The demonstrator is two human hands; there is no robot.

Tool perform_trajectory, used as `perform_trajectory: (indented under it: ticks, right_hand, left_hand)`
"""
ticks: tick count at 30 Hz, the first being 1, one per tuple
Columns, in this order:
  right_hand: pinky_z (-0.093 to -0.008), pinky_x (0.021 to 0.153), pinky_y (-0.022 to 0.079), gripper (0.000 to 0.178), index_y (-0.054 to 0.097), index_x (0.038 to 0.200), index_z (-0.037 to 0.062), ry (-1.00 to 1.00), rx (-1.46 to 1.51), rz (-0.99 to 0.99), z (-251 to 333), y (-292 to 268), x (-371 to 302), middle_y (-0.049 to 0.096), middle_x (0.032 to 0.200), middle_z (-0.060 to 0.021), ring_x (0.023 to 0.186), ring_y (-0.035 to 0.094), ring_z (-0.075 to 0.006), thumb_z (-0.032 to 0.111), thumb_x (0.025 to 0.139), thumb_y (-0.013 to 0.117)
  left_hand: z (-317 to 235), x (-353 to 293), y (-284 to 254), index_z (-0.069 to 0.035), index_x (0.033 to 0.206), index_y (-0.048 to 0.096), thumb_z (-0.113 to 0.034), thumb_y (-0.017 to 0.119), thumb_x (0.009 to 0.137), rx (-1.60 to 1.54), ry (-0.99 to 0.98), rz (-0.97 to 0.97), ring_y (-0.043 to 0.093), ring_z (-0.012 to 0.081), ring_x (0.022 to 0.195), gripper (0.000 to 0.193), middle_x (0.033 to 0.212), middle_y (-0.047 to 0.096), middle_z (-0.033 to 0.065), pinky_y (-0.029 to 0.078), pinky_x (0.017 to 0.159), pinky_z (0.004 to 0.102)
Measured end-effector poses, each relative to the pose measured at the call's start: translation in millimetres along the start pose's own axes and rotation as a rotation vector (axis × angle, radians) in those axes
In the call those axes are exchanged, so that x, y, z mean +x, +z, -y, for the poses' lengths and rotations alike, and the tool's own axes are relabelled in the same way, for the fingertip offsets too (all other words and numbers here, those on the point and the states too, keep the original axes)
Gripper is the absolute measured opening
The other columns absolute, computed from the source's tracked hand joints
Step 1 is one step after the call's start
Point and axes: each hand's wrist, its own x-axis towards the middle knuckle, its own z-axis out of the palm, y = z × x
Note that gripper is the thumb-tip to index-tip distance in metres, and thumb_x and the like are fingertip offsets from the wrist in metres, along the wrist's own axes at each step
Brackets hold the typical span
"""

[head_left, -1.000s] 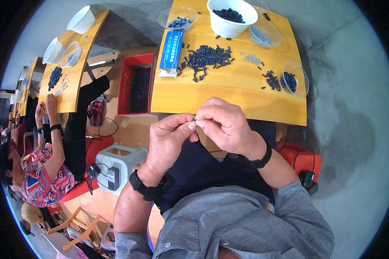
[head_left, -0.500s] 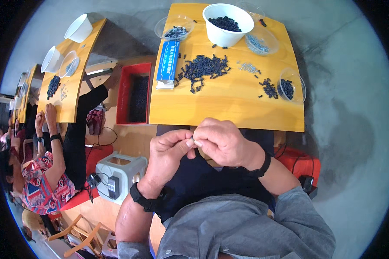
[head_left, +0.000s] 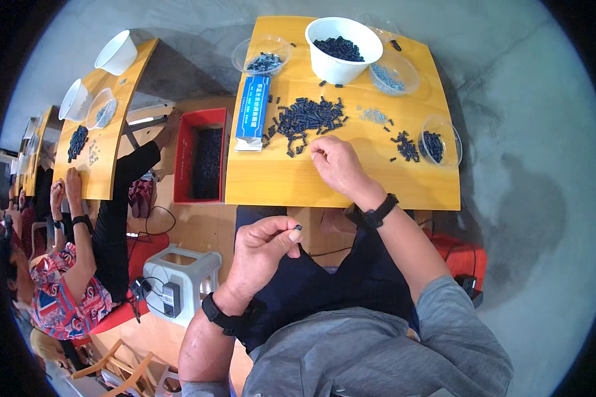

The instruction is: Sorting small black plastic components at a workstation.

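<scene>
Between thumb and forefinger, my left hand (head_left: 265,248) pinches a small dark cylindrical piece (head_left: 298,227) above my lap, its round end showing. Over the yellow table (head_left: 351,188), my right hand (head_left: 338,165) reaches forward with curled fingers, close to the near edge of a pile of short black cylindrical pieces (head_left: 306,117). Whether its fingertips hold anything is hidden. Right of the pile lie small silvery pieces (head_left: 375,115) and a smaller heap of black pieces (head_left: 406,147), beside a clear tub (head_left: 454,149) of the same.
A white bucket (head_left: 331,69) of black pieces stands at the back, between two clear tubs (head_left: 244,59) (head_left: 407,85) of small parts. A blue and white box (head_left: 253,109) lies at the left. A red bin (head_left: 185,155) sits beside the table. Another person's hands (head_left: 71,185) work at a table farther left.
My right hand has left my left hand and moved forward onto the table near the pile. My left hand stays over my lap, slightly lower in view, with the piece.
</scene>
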Motion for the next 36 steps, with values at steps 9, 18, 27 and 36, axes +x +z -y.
perform_trajectory:
  ticks: [9,18,27,36]
  right_hand:
    - [-0.0443,0.069,0.045,0.009,0.057,0.084,-0.0004,0.082,-0.264,0.054,-5,12,20,0.058,0.08,-0.0189,0.079,0.057,-0.0378,0.008,0.081,0.058]
    - [-0.0459,0.071,0.046,0.011,0.059,0.083,0.0025,0.12,-0.382,0.067,-6,18,23,0.06,0.084,-0.0171,0.081,0.058,-0.0369,0.013,0.081,0.059]
    - [-0.0347,0.059,0.05,0.006,0.061,0.086,0.001,0.089,-0.156,-0.043,-21,14,11,0.063,0.073,-0.0138,0.063,0.062,-0.0267,0.004,0.083,0.057]
    - [-0.0229,0.057,0.052,0.01,0.062,0.092,-0.0054,0.316,0.526,0.134,51,-23,-26,0.064,0.071,-0.0076,0.061,0.062,-0.0109,-0.001,0.087,0.056]
  left_hand:
    - [6,5,-6,0.001,0.091,0.065,0.0,0.061,0.086,0.009,-0.056,-0.071,0.058,0.0097,0.064,0.006,0.079,0.064,0.0046,0.047,0.061,0.0218]
    - [9,5,-6,0.002,0.092,0.065,-0.001,0.06,0.087,0.034,-0.072,-0.103,0.057,0.0098,0.064,0.007,0.08,0.064,0.0048,0.047,0.061,0.0222]
    - [4,6,-8,0.001,0.093,0.065,-0.001,0.059,0.088,-0.041,0.009,-0.128,0.058,0.011,0.066,0.008,0.082,0.064,0.006,0.047,0.063,0.0236]
    - [5,6,-8,0.002,0.096,0.065,-0.001,0.059,0.088,-0.027,0.072,-0.15,0.058,0.0121,0.067,0.01,0.085,0.065,0.0084,0.047,0.064,0.0238]
